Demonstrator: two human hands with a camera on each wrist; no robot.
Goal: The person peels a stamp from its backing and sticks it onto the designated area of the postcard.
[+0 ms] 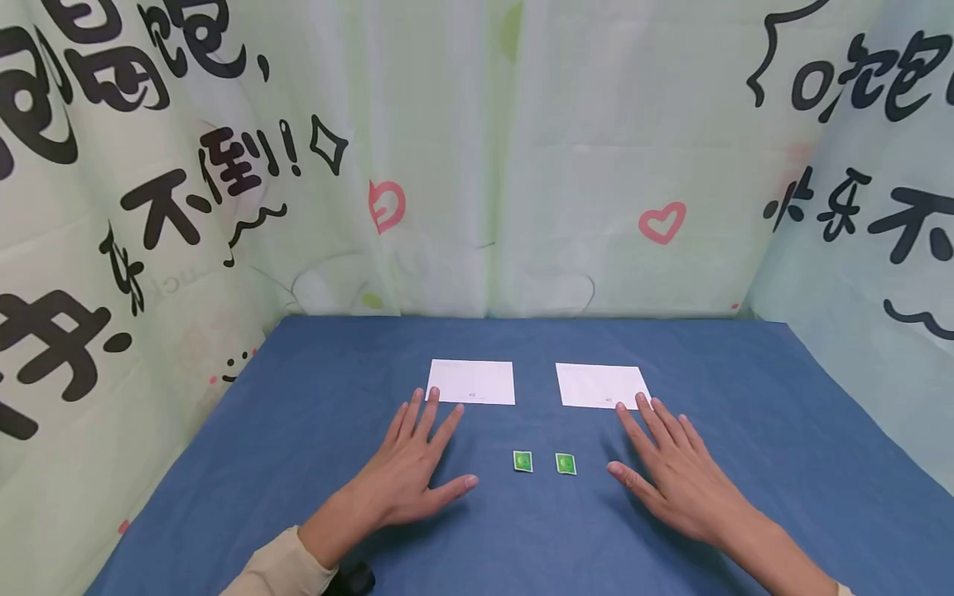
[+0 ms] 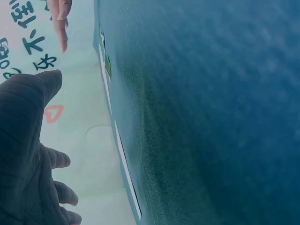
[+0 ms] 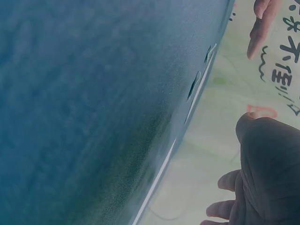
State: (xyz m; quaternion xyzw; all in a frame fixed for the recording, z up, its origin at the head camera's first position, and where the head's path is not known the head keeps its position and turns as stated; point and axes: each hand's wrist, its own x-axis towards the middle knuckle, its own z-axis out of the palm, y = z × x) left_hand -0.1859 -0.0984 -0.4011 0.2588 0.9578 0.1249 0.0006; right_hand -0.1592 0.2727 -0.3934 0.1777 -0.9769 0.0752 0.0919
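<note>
Two small green squares with white borders lie side by side on the blue cloth, a left one (image 1: 523, 462) and a right one (image 1: 566, 464). Behind them are two white paper sheets, a left sheet (image 1: 473, 382) and a right sheet (image 1: 602, 386). My left hand (image 1: 408, 472) is spread palm down over the cloth, left of the squares, its fingertips overlapping the left sheet's near corner in the head view. On the other side my right hand (image 1: 674, 476) is spread likewise, fingertips near the right sheet's corner. Neither hand holds anything.
The blue cloth (image 1: 492, 538) covers the table, whose far edge meets a pale green curtain (image 1: 432, 273) with black lettering and pink hearts. More curtain (image 1: 857, 273) stands along the right side. A dark object (image 1: 354, 579) shows beneath the left sleeve.
</note>
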